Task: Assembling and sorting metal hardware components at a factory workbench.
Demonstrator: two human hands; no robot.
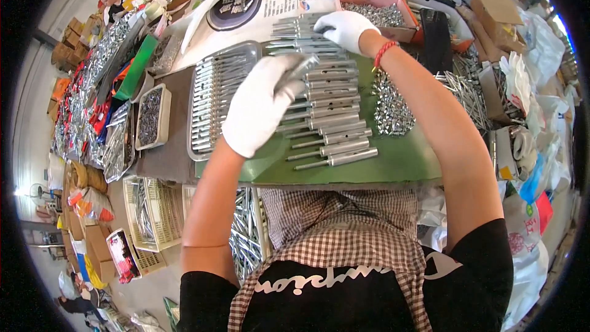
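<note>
A row of silver metal tubes with thin rods (341, 128) lies side by side on a green work mat (393, 169) in front of me. My left hand (255, 110), in a white glove, is over the row's left side. Its curled fingers are around a silver metal tube (301, 69), blurred by motion. My right hand (347, 29), also gloved, reaches to the far end of the row. Its fingers bend down onto the metal pieces there, and what lies between the fingertips is hidden. Left of the row, a grey tray (192, 138) holds slim metal rods in columns.
Small metal fittings (391, 104) lie heaped right of the row, near loose long pins (467, 95). A pink box (409, 15) of small parts stands behind. At left are a cream tub (167, 120) of screws and a green bin (136, 67). Crates (166, 233) stand below.
</note>
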